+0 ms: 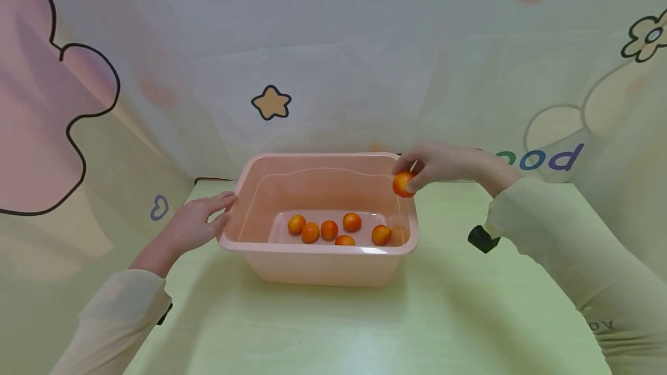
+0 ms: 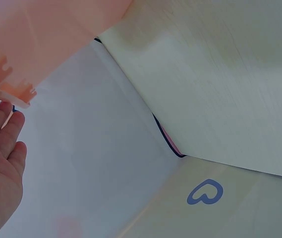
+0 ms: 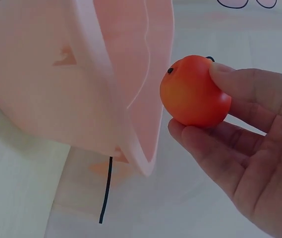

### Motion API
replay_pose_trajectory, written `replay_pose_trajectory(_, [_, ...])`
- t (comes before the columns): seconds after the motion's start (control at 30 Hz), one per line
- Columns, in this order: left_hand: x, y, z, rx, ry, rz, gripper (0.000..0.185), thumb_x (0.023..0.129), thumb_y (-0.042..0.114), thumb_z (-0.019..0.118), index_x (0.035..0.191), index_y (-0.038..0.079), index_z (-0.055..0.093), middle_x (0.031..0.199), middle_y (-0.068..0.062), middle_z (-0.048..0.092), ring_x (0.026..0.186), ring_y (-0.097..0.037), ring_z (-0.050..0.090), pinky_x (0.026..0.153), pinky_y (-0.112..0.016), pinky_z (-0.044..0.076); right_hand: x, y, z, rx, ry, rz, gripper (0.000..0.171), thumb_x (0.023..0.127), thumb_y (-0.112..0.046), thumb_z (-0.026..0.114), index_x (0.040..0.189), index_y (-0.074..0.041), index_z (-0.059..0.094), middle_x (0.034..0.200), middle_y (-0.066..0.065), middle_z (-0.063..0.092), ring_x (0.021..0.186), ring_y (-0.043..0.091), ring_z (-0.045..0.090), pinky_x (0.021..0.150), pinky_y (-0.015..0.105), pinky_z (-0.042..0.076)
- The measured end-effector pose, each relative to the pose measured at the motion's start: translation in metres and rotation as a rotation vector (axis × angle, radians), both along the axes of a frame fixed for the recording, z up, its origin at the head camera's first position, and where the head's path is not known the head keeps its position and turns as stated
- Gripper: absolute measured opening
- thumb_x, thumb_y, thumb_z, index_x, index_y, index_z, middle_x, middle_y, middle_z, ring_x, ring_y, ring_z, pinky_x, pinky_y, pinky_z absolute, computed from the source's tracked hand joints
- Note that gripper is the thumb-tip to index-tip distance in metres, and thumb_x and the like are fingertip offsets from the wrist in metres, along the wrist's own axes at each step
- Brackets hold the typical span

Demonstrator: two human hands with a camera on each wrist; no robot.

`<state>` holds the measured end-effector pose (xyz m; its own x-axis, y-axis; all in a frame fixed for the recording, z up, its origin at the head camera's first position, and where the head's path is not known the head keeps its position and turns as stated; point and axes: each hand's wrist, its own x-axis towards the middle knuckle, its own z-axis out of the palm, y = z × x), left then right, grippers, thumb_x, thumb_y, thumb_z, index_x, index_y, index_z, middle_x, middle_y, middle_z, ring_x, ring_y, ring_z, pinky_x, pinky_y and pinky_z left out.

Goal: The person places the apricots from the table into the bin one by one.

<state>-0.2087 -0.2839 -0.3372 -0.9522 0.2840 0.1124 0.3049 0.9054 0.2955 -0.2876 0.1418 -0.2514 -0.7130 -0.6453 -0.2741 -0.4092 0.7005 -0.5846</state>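
Note:
A pink plastic basin stands on the table with several small orange-red apples on its floor. My right hand pinches another small apple between thumb and fingers, at the basin's right rim. In the right wrist view this apple is smooth and glossy, with a black stub at either end, and looks artificial. At the left rim my left hand touches the basin's edge with fairly straight fingers. The left wrist view shows its fingers against the underside of the rim; the thumb is out of sight there.
The pale green table runs in front of the basin and to both sides. A printed curtain hangs close behind the basin and along the sides. Black pieces show beneath the cuffs of both sleeves.

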Motion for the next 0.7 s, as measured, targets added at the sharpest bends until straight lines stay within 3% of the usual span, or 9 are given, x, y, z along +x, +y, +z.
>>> replay_pose_trajectory(0.27, [0.001, 0.001, 0.001, 0.005, 0.001, -0.006, 0.044, 0.09, 0.02, 0.046, 0.131, 0.006, 0.042, 0.135, -0.015, 0.042, 0.116, -0.041, 0.043, 0.093, -0.058, 0.035, -0.015, -0.026, -0.003, 0.022, 0.03, -0.005, 0.027, 0.081, -0.012, 0.061, 0.107, -0.011, 0.06, 0.102, 0.005, 0.059, 0.096, 0.023, 0.052, 0.085, 0.034, 0.047])
replay_pose_trajectory(0.53, [0.001, 0.001, 0.0, -0.001, 0.005, -0.009, 0.044, 0.09, 0.02, 0.047, 0.131, 0.005, 0.042, 0.135, -0.015, 0.042, 0.116, -0.041, 0.043, 0.092, -0.058, 0.035, -0.026, -0.051, -0.009, 0.057, 0.103, -0.017, 0.022, 0.081, -0.006, 0.056, 0.103, -0.007, 0.061, 0.1, 0.009, 0.058, 0.088, 0.022, 0.051, 0.079, 0.032, 0.049])
replay_pose_trajectory(0.7, [0.001, 0.001, 0.0, -0.005, -0.005, -0.007, 0.045, 0.09, 0.02, 0.047, 0.132, 0.006, 0.041, 0.136, -0.015, 0.041, 0.117, -0.041, 0.042, 0.093, -0.059, 0.034, -0.028, -0.066, -0.015, 0.112, 0.085, -0.032, 0.025, 0.082, -0.008, 0.055, 0.106, -0.01, 0.06, 0.104, 0.006, 0.059, 0.09, 0.022, 0.054, 0.081, 0.032, 0.049])
